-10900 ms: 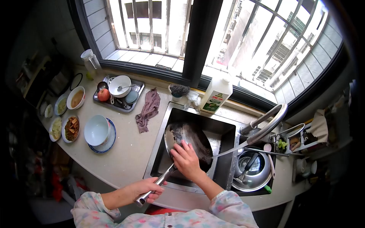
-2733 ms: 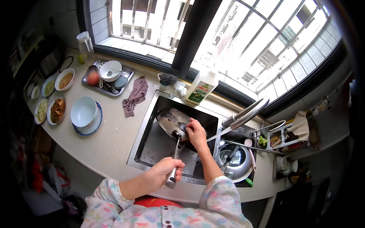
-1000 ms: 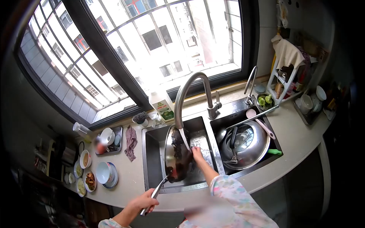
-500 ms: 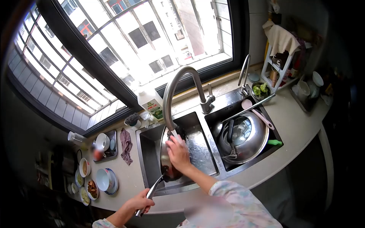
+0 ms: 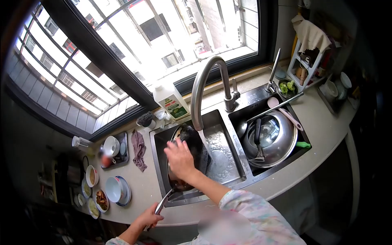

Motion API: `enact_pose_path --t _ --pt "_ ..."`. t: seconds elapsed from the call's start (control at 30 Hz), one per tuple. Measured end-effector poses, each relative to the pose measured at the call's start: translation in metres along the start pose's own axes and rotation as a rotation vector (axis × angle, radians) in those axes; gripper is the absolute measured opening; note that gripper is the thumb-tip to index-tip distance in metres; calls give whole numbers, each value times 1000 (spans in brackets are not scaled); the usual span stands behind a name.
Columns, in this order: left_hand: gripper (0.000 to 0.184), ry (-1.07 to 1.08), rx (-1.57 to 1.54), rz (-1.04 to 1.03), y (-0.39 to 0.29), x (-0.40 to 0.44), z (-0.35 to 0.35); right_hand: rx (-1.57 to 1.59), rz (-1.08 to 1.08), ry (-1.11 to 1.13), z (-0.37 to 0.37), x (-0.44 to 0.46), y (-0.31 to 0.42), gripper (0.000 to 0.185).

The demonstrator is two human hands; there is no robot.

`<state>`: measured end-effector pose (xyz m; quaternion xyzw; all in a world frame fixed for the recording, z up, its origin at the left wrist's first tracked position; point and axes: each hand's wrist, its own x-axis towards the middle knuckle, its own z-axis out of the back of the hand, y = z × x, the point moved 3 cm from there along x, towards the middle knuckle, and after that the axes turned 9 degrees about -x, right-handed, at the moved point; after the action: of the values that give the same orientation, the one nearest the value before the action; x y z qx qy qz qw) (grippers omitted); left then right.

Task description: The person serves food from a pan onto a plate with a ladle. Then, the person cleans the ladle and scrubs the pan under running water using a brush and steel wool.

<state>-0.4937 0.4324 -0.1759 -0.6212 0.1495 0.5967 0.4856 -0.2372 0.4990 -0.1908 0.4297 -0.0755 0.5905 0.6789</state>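
My left hand [image 5: 151, 216] is wrapped around the metal handle [image 5: 162, 203] of a dark pan [image 5: 199, 155] tilted in the left sink basin [image 5: 234, 161]. Over the pan's near-left part is my right hand [image 5: 181, 161], fingers apart; its fingertips are beside a dark patch that I cannot identify. Water [image 5: 205, 143] runs from the curved faucet [image 5: 198, 90] down past the pan's right side.
The right basin holds a large domed lid [image 5: 281, 141], a pink spoon [image 5: 288, 116] and a long-handled utensil. A white jug [image 5: 171, 100] stands behind the sink. To the left are a purple cloth [image 5: 139, 151], bowls [image 5: 114, 188] and food dishes [image 5: 101, 200].
My right hand has moved from under the faucet's outlet to the left, over the pan. The water stream now shows plainly. My left hand keeps the handle, and the view has shifted slightly.
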Motion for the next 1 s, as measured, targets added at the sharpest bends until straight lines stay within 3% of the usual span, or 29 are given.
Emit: enact_pose_path --t 0.07,0.13,0.2,0.27,0.33,0.4,0.47,0.53,0.6,0.73,0.83,0.87,0.93,1.0 --pt "37 0 -10 -8 8 3 7 68 -236 121 -16 32 -35 24" --pt "35 -5 -15 -24 10 3 11 260 -675 371 -24 54 -67 25" --pt "34 -3 -13 -29 10 3 13 148 -490 352 -32 52 -63 26" --pt "33 -52 46 -63 17 4 8 -67 -133 55 -23 29 -30 20" --pt "33 -95 103 -73 18 3 3 -31 68 -49 -5 7 0 13" --pt "35 -142 148 -67 16 -2 -2 -12 120 -97 0 9 -3 10" --pt "33 -172 166 -97 17 -1 -4 127 -275 91 -17 37 -41 9" --pt "32 -202 221 -148 20 0 -2 107 -427 158 -37 51 -71 10" --pt "32 -225 308 -229 25 6 1 -23 -265 100 -29 48 -47 10" --pt "32 -298 321 -167 31 4 2 -17 130 -16 5 3 23 9" --pt "29 -359 387 -253 43 13 4 32 -1 -37 -16 19 -5 8" --pt "29 -370 379 -234 45 11 1 42 -177 133 -31 35 -26 9" --pt "28 -388 388 -271 50 15 3 49 -459 182 -46 51 -56 14" --pt "29 -385 414 -366 64 24 4 -43 -281 136 -43 51 -41 11"
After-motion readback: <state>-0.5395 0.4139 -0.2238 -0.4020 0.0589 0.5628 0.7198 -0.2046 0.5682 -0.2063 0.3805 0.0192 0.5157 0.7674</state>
